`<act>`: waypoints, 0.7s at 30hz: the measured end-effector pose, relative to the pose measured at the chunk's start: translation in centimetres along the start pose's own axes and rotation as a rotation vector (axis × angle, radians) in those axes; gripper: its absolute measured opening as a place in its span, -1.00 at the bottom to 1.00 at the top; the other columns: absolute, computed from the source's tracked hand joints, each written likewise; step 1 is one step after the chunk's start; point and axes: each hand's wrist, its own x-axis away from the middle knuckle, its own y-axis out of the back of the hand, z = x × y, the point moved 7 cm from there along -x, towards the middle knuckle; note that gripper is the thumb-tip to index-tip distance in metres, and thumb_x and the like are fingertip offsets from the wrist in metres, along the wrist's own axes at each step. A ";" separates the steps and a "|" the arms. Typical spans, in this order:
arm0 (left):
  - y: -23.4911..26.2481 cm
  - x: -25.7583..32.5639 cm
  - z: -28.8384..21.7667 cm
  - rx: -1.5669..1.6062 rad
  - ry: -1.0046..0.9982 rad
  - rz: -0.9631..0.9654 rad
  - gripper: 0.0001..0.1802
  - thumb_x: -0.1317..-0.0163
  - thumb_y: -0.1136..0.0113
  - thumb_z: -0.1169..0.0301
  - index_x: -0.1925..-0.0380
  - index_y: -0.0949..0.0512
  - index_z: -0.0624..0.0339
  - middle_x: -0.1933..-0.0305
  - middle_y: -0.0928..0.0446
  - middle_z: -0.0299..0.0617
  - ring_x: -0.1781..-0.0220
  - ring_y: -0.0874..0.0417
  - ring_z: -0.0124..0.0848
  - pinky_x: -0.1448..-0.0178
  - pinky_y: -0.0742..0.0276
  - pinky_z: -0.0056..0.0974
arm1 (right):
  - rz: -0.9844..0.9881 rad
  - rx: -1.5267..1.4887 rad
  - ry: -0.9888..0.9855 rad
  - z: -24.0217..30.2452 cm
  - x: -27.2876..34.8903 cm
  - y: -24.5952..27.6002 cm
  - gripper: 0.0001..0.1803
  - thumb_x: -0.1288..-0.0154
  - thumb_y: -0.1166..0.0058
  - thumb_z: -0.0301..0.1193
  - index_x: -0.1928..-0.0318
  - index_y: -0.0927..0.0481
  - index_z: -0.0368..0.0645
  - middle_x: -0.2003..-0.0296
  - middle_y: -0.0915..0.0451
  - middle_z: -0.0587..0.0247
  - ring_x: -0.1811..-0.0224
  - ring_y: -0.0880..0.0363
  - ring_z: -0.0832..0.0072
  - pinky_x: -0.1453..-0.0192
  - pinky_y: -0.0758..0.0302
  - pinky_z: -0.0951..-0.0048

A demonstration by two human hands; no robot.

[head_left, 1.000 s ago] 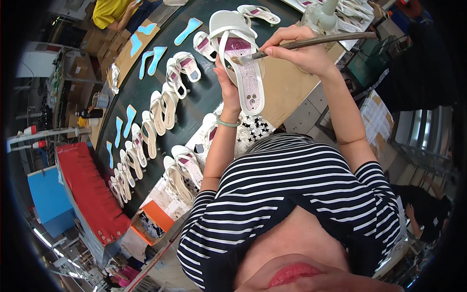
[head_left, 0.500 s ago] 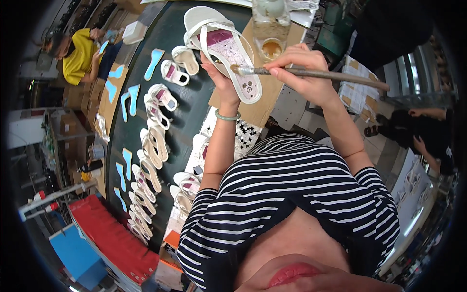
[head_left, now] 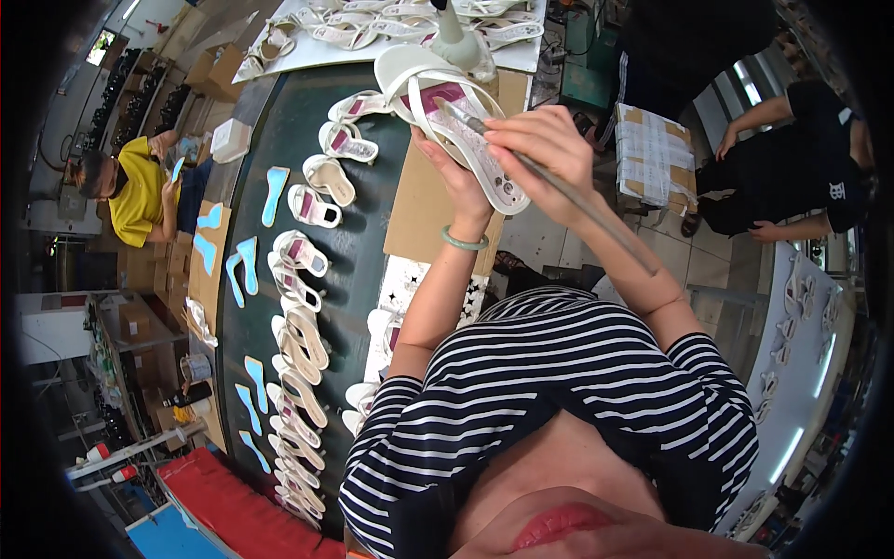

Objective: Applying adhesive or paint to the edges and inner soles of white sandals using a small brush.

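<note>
Left hand (head_left: 456, 177) grips a white sandal (head_left: 456, 121); right hand (head_left: 545, 149) pinches a brush (head_left: 559, 191).

The left hand (head_left: 453, 177) holds up a white strappy sandal (head_left: 456, 116) from beneath, its pink-lined insole facing the camera. The right hand (head_left: 545, 149) pinches a long thin brush (head_left: 549, 186), whose tip rests on the insole near the straps. A green bangle (head_left: 464, 243) circles the left wrist. Below, more white sandals (head_left: 303, 326) lie in rows on the dark table (head_left: 372, 242), beside light-blue insoles (head_left: 244, 265).
</note>
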 end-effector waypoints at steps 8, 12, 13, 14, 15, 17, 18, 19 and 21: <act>0.9 0.4 1.2 0.011 -0.069 -0.061 -0.27 -0.46 0.57 -0.11 -0.41 0.14 0.20 -0.45 0.03 -0.03 -0.46 -0.05 -0.19 -0.48 0.03 -0.10 | -0.101 0.265 0.011 0.9 1.0 -1.4 -0.79 -0.01 -0.29 -0.43 0.27 -0.68 -0.18 0.26 -0.70 0.29 0.30 -0.56 0.47 0.12 -0.18 0.35; 1.9 0.4 1.7 -0.072 -0.111 -0.096 -0.25 -0.46 0.56 -0.11 -0.42 0.18 0.20 -0.47 0.08 -0.01 -0.48 -0.02 -0.17 -0.49 0.05 -0.09 | -0.113 0.307 -0.011 1.5 0.8 -1.7 -0.78 -0.02 -0.31 -0.40 0.27 -0.68 -0.15 0.28 -0.71 0.31 0.32 -0.56 0.50 0.11 -0.11 0.31; 2.3 0.4 1.8 -0.091 -0.132 -0.125 -0.24 -0.45 0.54 -0.12 -0.42 0.20 0.21 -0.47 0.09 0.00 -0.48 -0.02 -0.16 -0.50 0.05 -0.08 | -0.114 0.305 -0.009 1.7 0.8 -1.8 -0.78 -0.02 -0.31 -0.40 0.27 -0.68 -0.15 0.28 -0.71 0.31 0.32 -0.56 0.50 0.11 -0.11 0.31; 2.6 0.5 1.9 -0.110 -0.153 -0.153 -0.23 -0.45 0.53 -0.13 -0.42 0.22 0.21 -0.47 0.09 0.01 -0.48 -0.01 -0.15 -0.50 0.06 -0.07 | -0.103 0.307 -0.020 1.9 0.7 -2.0 -0.78 -0.01 -0.31 -0.40 0.28 -0.68 -0.15 0.29 -0.71 0.31 0.33 -0.56 0.51 0.11 -0.10 0.29; 2.8 0.4 2.2 -0.111 -0.154 -0.154 -0.23 -0.45 0.53 -0.13 -0.42 0.22 0.21 -0.47 0.09 0.01 -0.48 -0.01 -0.15 -0.50 0.06 -0.07 | -0.092 0.310 -0.032 1.9 0.6 -2.1 -0.78 -0.01 -0.31 -0.39 0.28 -0.68 -0.15 0.30 -0.71 0.31 0.34 -0.56 0.51 0.10 -0.09 0.28; 3.5 0.4 2.5 -0.039 -0.179 -0.199 -0.20 -0.43 0.51 -0.15 -0.42 0.24 0.22 -0.48 0.13 0.02 -0.49 0.01 -0.13 -0.49 0.05 -0.05 | -0.112 0.306 -0.023 1.9 0.4 -2.5 -0.79 0.00 -0.31 -0.36 0.31 -0.67 -0.12 0.34 -0.70 0.34 0.37 -0.55 0.53 0.12 -0.10 0.26; 3.7 0.5 2.9 -0.040 -0.179 -0.199 -0.20 -0.43 0.51 -0.15 -0.42 0.24 0.22 -0.48 0.13 0.02 -0.49 0.01 -0.13 -0.49 0.05 -0.05 | -0.131 0.305 -0.015 2.0 0.4 -2.6 -0.80 0.01 -0.30 -0.32 0.34 -0.67 -0.09 0.39 -0.69 0.36 0.40 -0.54 0.55 0.13 -0.11 0.24; 4.1 0.5 3.2 -0.093 -0.181 -0.219 -0.19 -0.42 0.50 -0.17 -0.42 0.24 0.21 -0.48 0.14 0.02 -0.49 0.02 -0.13 -0.49 0.05 -0.04 | -0.132 0.304 -0.016 2.1 0.2 -2.6 -0.80 0.01 -0.30 -0.32 0.34 -0.67 -0.09 0.39 -0.69 0.36 0.40 -0.54 0.55 0.13 -0.11 0.24; 4.7 0.5 3.7 -0.149 -0.183 -0.241 -0.17 -0.41 0.49 -0.18 -0.42 0.24 0.21 -0.49 0.16 0.02 -0.49 0.02 -0.13 -0.49 0.05 -0.02 | -0.125 0.294 -0.017 2.4 -0.3 -2.6 -0.82 0.01 -0.30 -0.34 0.36 -0.66 -0.10 0.41 -0.68 0.37 0.43 -0.53 0.56 0.14 -0.11 0.24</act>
